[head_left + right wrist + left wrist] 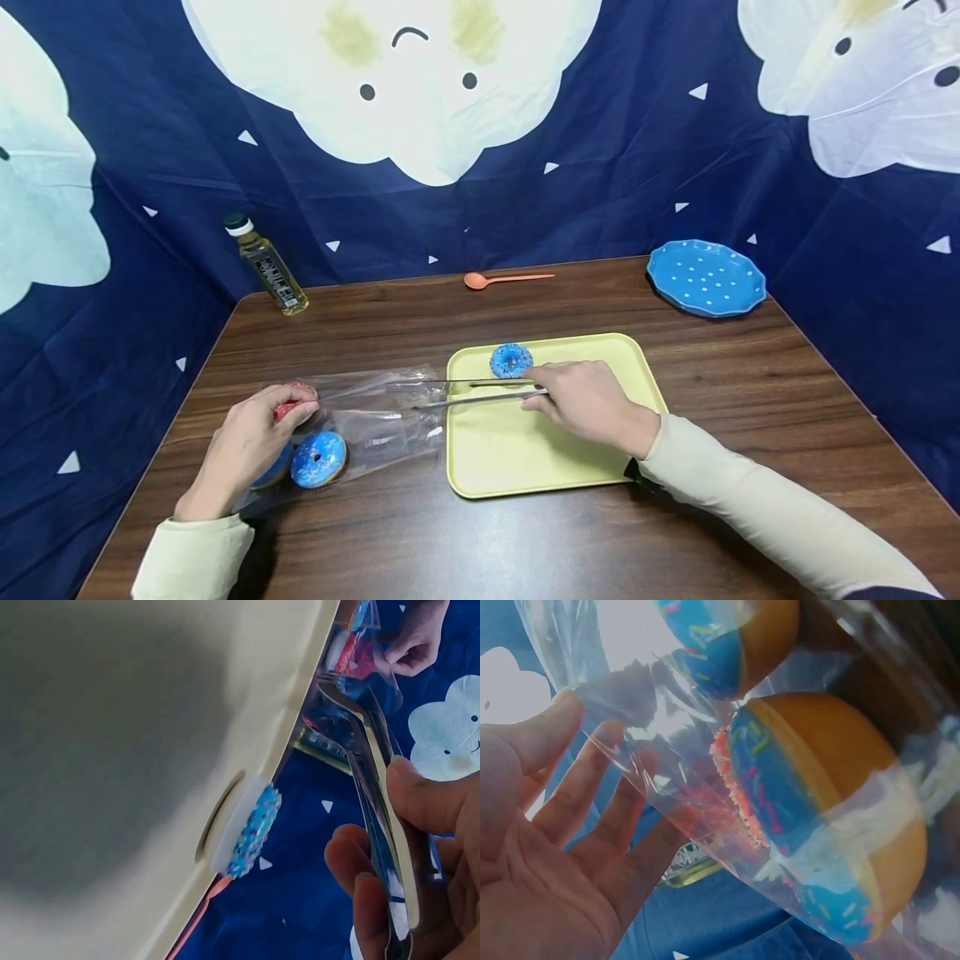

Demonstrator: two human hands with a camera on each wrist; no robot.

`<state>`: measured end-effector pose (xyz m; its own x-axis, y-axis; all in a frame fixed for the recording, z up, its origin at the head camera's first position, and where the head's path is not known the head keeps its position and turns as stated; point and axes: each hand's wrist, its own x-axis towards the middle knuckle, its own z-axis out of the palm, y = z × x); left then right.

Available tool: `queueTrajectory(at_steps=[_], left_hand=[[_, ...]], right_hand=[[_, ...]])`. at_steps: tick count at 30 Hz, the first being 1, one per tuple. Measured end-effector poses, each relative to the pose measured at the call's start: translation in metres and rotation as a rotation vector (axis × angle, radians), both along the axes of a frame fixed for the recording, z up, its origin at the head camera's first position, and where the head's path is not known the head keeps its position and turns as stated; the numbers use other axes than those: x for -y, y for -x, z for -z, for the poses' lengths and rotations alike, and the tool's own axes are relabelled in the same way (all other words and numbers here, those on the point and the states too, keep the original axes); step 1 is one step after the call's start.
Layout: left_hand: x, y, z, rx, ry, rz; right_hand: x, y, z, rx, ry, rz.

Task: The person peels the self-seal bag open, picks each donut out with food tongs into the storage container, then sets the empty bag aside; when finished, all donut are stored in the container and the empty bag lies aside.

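Note:
On the left of the table lies a clear plastic bag (382,429) with blue-iced donuts (318,459) and a pink-iced donut (294,406) in it. My left hand (243,433) pinches the bag's edge; in the left wrist view the thumb and fingertips are at the film beside a blue donut (832,795). My right hand (585,404) grips metal tongs (480,399), also seen in the right wrist view (375,795). The tongs' arms stand apart, with nothing visible between them. Their tips reach the bag's right end; whether inside or above it is unclear.
A yellow tray (525,467) carries one sprinkled blue donut (512,361) near its far edge, below the right hand. Behind it lies an orange spoon (477,281). An oil bottle (273,271) stands at the back left, a blue dotted plate (707,279) at the back right.

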<state>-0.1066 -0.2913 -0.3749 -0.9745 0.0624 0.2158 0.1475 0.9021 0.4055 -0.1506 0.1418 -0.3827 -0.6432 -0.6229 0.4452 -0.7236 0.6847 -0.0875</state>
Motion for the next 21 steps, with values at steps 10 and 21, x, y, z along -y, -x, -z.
queueTrajectory(at_steps=[10,21], left_hand=[[0.000,0.000,0.004,-0.043,-0.013,0.030],[0.001,0.000,0.001,-0.032,-0.020,0.011]], right_hand=[[0.016,-0.002,-0.002,0.032,-0.024,-0.103],[0.031,-0.002,-0.002,0.010,-0.041,-0.159]])
